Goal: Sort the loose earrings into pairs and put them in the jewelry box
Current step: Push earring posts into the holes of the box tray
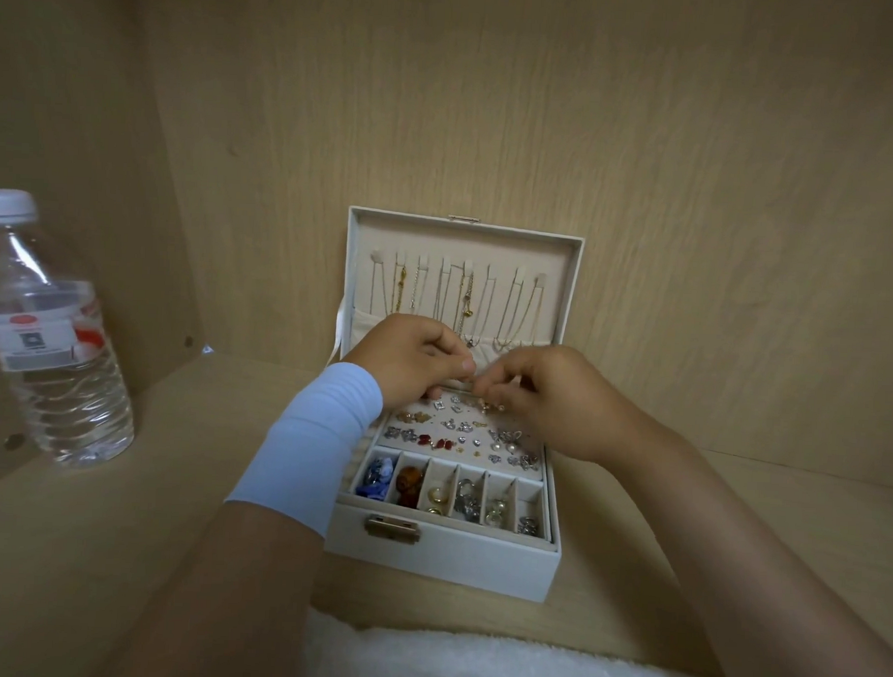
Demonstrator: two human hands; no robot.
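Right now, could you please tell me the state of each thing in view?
jewelry box, open, lid upright.
brass clasp, unfastened.
necklaces, hanging inside the lid.
water bottle, upright, capped.
left hand, fingers curled, tips pinched over the box.
right hand, fingers curled, tips meeting the left hand's; whatever they hold is too small to tell.

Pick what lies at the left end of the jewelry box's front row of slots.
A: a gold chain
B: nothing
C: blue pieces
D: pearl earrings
C: blue pieces fill the leftmost front slot of the jewelry box, right beside a slot of brown beads.
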